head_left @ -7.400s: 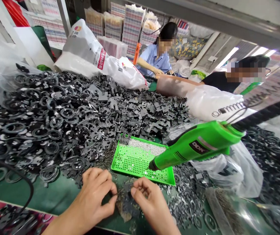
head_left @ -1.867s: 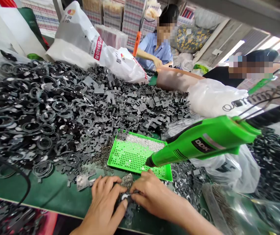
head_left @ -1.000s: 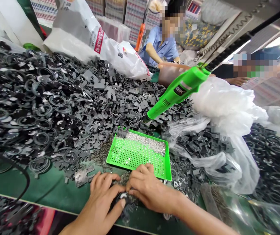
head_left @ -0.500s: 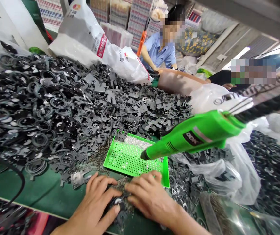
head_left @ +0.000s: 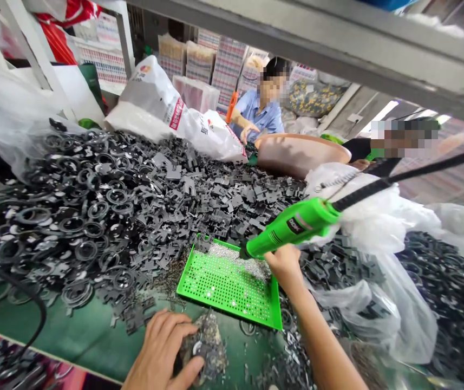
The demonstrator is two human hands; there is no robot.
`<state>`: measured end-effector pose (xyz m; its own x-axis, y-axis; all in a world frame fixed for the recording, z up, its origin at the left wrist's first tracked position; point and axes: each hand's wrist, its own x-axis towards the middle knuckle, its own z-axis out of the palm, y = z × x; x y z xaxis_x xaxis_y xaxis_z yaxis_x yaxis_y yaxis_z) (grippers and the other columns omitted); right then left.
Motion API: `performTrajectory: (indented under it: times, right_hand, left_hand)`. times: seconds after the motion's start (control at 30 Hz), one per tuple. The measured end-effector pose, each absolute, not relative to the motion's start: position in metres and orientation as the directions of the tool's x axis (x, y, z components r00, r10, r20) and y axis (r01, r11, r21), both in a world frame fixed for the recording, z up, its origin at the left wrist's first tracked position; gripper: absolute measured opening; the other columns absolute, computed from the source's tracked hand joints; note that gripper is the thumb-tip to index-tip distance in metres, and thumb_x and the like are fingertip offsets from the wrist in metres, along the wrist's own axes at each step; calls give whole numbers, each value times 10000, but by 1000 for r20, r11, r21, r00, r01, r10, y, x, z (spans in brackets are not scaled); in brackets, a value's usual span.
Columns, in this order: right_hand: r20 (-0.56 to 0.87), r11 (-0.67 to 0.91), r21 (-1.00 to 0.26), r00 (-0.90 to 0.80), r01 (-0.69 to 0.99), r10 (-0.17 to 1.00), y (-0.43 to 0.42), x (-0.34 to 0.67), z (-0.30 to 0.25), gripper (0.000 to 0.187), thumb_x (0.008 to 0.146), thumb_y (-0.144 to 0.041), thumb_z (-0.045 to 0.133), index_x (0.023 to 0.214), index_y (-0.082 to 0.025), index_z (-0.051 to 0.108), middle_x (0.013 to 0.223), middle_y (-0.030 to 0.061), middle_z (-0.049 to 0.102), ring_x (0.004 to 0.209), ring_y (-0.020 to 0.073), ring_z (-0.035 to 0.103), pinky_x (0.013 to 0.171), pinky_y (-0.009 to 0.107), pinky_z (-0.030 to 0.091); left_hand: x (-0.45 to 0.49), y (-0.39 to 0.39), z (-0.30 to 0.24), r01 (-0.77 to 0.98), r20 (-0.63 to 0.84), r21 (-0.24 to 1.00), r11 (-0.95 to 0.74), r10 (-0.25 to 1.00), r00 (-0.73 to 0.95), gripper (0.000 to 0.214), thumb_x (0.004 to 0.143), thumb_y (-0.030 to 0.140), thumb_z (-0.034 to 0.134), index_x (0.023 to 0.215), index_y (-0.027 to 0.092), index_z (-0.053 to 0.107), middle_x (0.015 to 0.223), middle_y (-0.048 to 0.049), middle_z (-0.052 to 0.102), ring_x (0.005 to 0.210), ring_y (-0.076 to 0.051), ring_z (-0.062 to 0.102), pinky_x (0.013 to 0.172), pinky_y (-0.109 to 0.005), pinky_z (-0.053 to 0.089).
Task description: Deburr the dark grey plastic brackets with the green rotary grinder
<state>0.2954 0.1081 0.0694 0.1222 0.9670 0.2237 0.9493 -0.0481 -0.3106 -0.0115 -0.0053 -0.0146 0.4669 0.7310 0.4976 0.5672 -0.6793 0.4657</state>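
Observation:
My left hand is at the front edge of the table, its fingers and thumb curved around a small black part with a pale crescent. That part rests on a worn, grimy block. My right hand reaches over the right side of a green perforated tray, just under a green electric screwdriver. The screwdriver body hides the right fingertips, so their grip does not show. Tiny silver screws lie heaped at the tray's far side, with a few scattered over its holes.
Dark metal plates and black ring parts are piled behind and left of the tray. Clear plastic bags lie on the right. A grey beam crosses above. Two people sit across the table, near a pinkish tub.
My right hand has left the block beside my left hand and moved forward and right to beneath the screwdriver. My left hand stays at the black part. The view has tilted up.

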Motion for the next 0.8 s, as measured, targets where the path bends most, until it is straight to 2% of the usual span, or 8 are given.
performTrajectory:
  times: [0.1, 0.2, 0.27, 0.3, 0.43, 0.6, 0.7, 0.8]
  right_hand:
    - [169, 6, -484, 86, 875, 982, 61, 289, 83, 260, 862, -363, 517, 996, -187, 653, 902, 70, 721, 822, 221, 671, 747, 327, 510]
    - [114, 42, -608, 35, 793, 993, -3, 254, 72, 194, 869, -316, 545, 999, -214, 645, 888, 45, 722, 808, 202, 683, 729, 306, 544]
    - [83, 69, -764, -8, 641, 997, -41, 225, 50, 204, 861, -268, 581, 1057, -231, 621, 1036, 65, 708, 953, 224, 668, 834, 349, 536]
    - [120, 107, -774, -22, 624, 993, -56, 213, 37, 187, 845, -259, 605, 1030, -233, 618, 1061, 70, 697, 990, 232, 656, 864, 363, 527]
    - [239, 229, -644, -93, 730, 967, -83, 192, 8, 182, 858, -182, 579, 1030, -242, 585, 1069, 66, 668, 983, 227, 631, 843, 347, 509]
    - [172, 233, -490, -169, 840, 970, -76, 197, 30, 248, 833, -118, 635, 1028, -261, 581, 1033, 4, 676, 925, 205, 626, 808, 322, 466]
    - [172, 253, -408, -198, 878, 965, -72, 198, 36, 252, 759, -131, 727, 940, -266, 616, 936, -33, 697, 854, 201, 642, 757, 312, 466]
    - [283, 373, -269, -297, 888, 912, -62, 204, 32, 198, 738, -263, 779, 880, -251, 642, 843, -28, 699, 745, 183, 650, 657, 289, 496]
  left_hand:
    - [-12, -6, -10, 545, 511, 462, -700, 712, 482, 359, 798, 353, 618, 1121, 214, 546, 1016, -42, 640, 934, -222, 603, 944, -398, 438]
    - [-12, -8, 1, 516, 478, 461, -722, 692, 542, 528, 764, 243, 571, 1278, 200, 457, 1133, -66, 640, 1041, -243, 597, 1005, -439, 426]
    - [-11, -10, 6, 510, 440, 451, -732, 680, 587, 637, 755, 187, 542, 1368, 188, 368, 1193, -80, 629, 1104, -249, 579, 1043, -461, 405]
    - [-11, -12, 7, 514, 426, 444, -734, 678, 599, 660, 760, 169, 534, 1389, 188, 339, 1198, -82, 630, 1111, -247, 578, 1051, -467, 401]
    - [-11, -17, 6, 525, 416, 431, -734, 678, 606, 667, 788, 155, 533, 1410, 198, 297, 1178, -80, 637, 1087, -241, 592, 1048, -487, 408]
    - [-13, -20, 7, 504, 437, 400, -765, 643, 629, 647, 781, 157, 560, 1388, 209, 340, 1183, -75, 626, 1100, -246, 576, 1046, -497, 399]
    - [-13, -18, 4, 473, 432, 376, -797, 602, 672, 609, 790, 282, 634, 1351, 235, 402, 1190, -60, 622, 1098, -258, 570, 1042, -507, 396]
    - [-11, -10, -12, 470, 455, 339, -815, 579, 676, 504, 860, 446, 613, 1302, 265, 453, 1134, -41, 655, 1029, -238, 604, 979, -454, 457]
